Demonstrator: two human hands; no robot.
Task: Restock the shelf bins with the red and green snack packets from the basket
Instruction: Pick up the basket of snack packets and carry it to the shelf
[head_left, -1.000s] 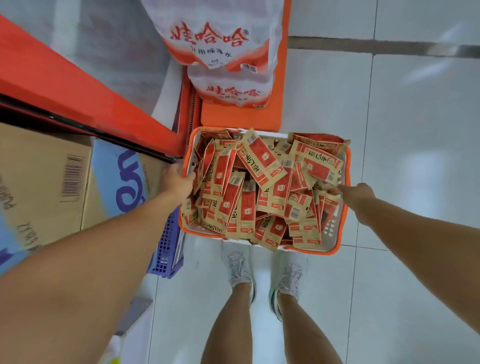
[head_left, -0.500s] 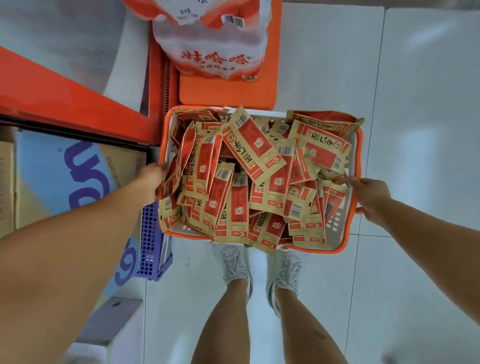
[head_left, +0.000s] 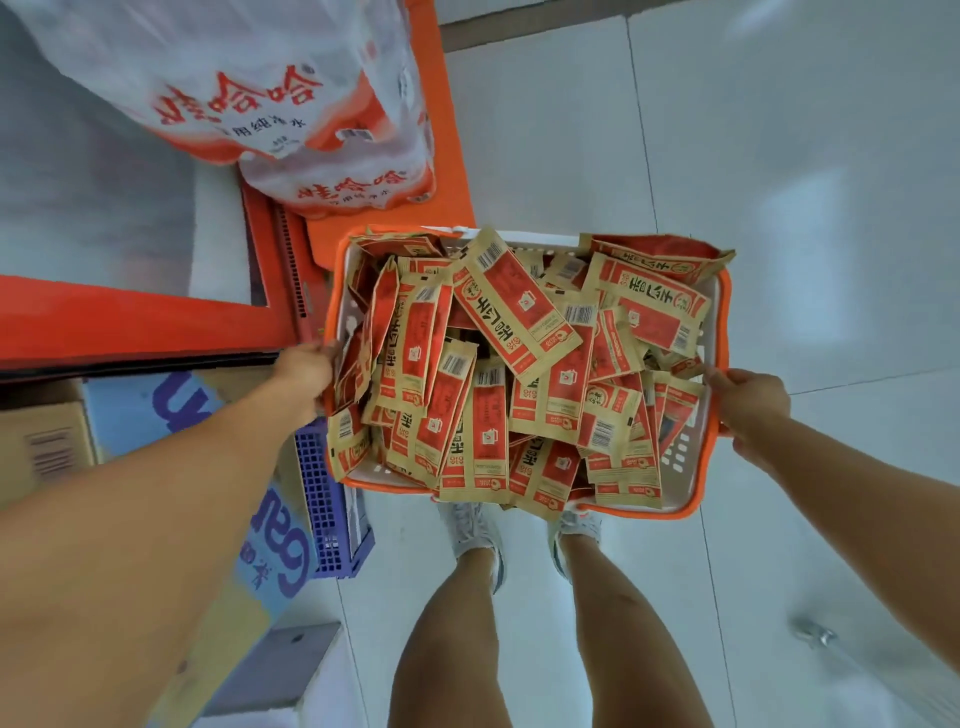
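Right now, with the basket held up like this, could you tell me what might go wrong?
1. The packets are heaped above the basket rim, and some overhang the near edge, so a tilt could spill them onto the floor.
2. The left hand and right hand each grip only a side rim; a slip would probably tip the load.
3. The blue crate and water packs stand close, so the basket could bump them.

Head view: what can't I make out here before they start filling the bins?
- Shelf bins: none in the head view.
- Green packets: only red packets show on top; deeper layers of the basket are buried.
- Left hand and right hand: both grip the rim, fingertips hidden behind it.
- Cardboard box: cut off by the left edge, print blurred.
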